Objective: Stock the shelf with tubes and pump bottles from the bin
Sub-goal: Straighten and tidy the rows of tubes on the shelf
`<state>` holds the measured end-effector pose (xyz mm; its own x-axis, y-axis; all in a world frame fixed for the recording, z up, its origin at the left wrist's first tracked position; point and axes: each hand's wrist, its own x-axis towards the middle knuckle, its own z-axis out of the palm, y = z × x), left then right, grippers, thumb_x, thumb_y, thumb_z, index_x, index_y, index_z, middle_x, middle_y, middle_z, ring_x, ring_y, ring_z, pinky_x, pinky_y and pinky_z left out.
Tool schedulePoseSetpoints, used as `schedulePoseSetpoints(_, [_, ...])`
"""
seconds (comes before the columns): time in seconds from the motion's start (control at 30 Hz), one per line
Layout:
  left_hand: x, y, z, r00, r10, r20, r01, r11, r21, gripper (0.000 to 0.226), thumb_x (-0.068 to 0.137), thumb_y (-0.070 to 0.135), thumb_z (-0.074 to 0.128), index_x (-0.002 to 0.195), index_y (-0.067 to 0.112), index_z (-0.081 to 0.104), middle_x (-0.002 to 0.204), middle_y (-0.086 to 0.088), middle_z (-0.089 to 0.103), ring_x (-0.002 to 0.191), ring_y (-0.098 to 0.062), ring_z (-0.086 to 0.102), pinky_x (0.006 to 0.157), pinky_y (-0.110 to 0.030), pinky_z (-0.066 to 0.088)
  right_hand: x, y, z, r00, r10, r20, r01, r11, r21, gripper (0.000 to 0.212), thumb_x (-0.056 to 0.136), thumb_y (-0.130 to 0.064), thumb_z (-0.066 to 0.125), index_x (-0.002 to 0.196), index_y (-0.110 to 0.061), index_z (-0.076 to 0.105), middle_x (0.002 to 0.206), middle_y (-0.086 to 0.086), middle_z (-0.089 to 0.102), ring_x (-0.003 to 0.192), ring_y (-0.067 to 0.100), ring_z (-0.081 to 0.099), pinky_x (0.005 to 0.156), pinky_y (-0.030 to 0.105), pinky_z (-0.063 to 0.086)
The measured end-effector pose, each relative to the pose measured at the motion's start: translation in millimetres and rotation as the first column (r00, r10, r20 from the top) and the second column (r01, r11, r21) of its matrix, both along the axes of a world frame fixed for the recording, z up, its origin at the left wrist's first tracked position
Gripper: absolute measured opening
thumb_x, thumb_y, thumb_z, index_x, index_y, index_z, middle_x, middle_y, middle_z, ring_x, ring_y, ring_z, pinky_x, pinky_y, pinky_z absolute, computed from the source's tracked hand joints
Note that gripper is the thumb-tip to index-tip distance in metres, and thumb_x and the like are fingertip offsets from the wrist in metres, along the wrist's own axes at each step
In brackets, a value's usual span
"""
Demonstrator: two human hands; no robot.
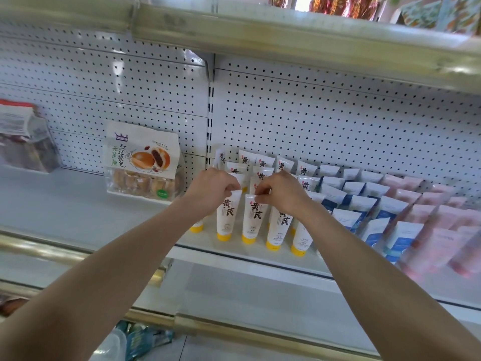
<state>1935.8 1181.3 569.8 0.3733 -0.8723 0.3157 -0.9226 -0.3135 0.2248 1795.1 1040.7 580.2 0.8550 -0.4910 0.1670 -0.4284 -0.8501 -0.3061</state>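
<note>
Head camera looks down along both bare forearms to the shelf [78, 204], where the person seems to be setting two tubes into the front row. The left hand [212, 190] pinches the crimped top of the left tube [226, 217], and the right hand [282, 191] pinches the top of the right tube [252, 220]. The hands are close together, though I cannot tell whether they touch. Both tubes stand cap-down near the shelf's front edge, just beside each other, with labels facing out. Beyond the knuckles and under the right wrist stand more yellow-capped tubes [279, 225]. Further out past the right hand are blue tubes [346, 196], then pink tubes [429, 204]. Out past the left hand a bread bag [143, 162] leans on the back panel, with bare shelf in front of it. No pump bottles show. Below the left forearm, low down, lie some teal packets [145, 340]; whether that is the bin I cannot tell. To my eye the placing is nearly done. The next move calls for a soft, even release so neither tube topples into the row behind, and then a reach down for more stock.
</note>
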Motion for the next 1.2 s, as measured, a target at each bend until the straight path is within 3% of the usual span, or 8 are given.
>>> schedulePoseSetpoints(0.17, [2.4,1.2,-1.3,1.000,-0.028,-0.011,0.027,0.999,-0.020,0.028,0.092,0.012,0.060,0.115,0.026,0.069,0.109,0.005,0.071,0.105,-0.015,0.062,0.093,-0.031,0.047,-0.4,-0.8,0.3,1.000,-0.005,-0.017,0.005,1.000,-0.018,0.012,0.081,-0.029,0.075,0.092,-0.023,0.076,0.090,-0.005,0.070,0.085,0.013,0.061,0.078,0.027,0.050])
schedulePoseSetpoints(0.33, [11.2,5.9,0.3,0.998,-0.059,-0.003,0.059,0.992,-0.110,0.024,0.094,0.016,0.058,0.112,0.025,0.071,0.109,0.009,0.071,0.104,-0.011,0.062,0.082,-0.015,0.036,2.5,-2.8,-0.1,0.999,0.010,-0.035,-0.010,1.000,-0.018,0.010,0.081,-0.033,0.074,0.090,-0.026,0.076,0.090,-0.006,0.071,0.090,0.013,0.061,0.080,0.030,0.052])
schedulePoseSetpoints(0.57, [43.2,22.7,11.9,1.000,-0.018,-0.010,0.015,0.974,-0.226,0.022,0.088,0.014,0.065,0.107,0.020,0.073,0.105,0.004,0.073,0.097,-0.016,0.066,0.086,-0.024,0.045,16.1,3.7,8.4,0.989,0.065,0.130,-0.062,0.998,-0.028,0.011,0.086,-0.026,0.069,0.093,-0.024,0.076,0.091,-0.005,0.073,0.096,0.019,0.060,0.085,0.034,0.050])
schedulePoseSetpoints(0.8, [62.6,38.1,2.3,1.000,0.005,-0.004,-0.005,0.994,-0.112,0.023,0.089,0.025,0.063,0.111,0.025,0.070,0.110,0.003,0.069,0.100,-0.017,0.063,0.088,-0.035,0.050,42.4,24.7,8.5,0.976,0.128,0.174,-0.118,0.991,-0.064,0.012,0.087,-0.024,0.067,0.096,-0.025,0.076,0.091,-0.006,0.072,0.101,0.016,0.052,0.084,0.032,0.046])
schedulePoseSetpoints(0.93, [69.0,45.5,-5.6,0.998,-0.011,-0.055,0.005,0.994,-0.105,0.029,0.092,0.009,0.055,0.110,0.025,0.071,0.112,0.000,0.067,0.099,-0.021,0.062,0.086,-0.041,0.051,55.8,31.4,9.3,0.978,0.142,0.151,-0.133,0.989,-0.071,0.014,0.088,-0.026,0.068,0.099,-0.025,0.075,0.093,-0.004,0.072,0.103,0.016,0.052,0.086,0.032,0.045])
schedulePoseSetpoints(1.07, [79.2,50.5,-10.1,0.998,-0.041,-0.037,0.040,0.999,-0.019,0.050,0.084,-0.008,0.051,0.113,0.027,0.069,0.117,0.001,0.064,0.105,-0.018,0.059,0.086,-0.031,0.048,68.2,38.9,10.9,0.982,0.156,0.104,-0.148,0.986,-0.077,0.014,0.087,-0.029,0.069,0.098,-0.028,0.076,0.096,-0.004,0.072,0.100,0.013,0.053,0.080,0.025,0.040])
schedulePoseSetpoints(1.2, [85.2,50.3,-11.7,0.997,-0.075,-0.026,0.075,0.997,-0.002,0.038,0.086,0.001,0.062,0.115,0.026,0.069,0.113,0.002,0.063,0.101,-0.015,0.059,0.078,-0.019,0.039,75.6,46.7,11.0,0.987,0.159,0.021,-0.158,0.986,-0.053,0.013,0.083,-0.029,0.072,0.094,-0.026,0.077,0.093,-0.006,0.074,0.092,0.012,0.063,0.087,0.030,0.051])
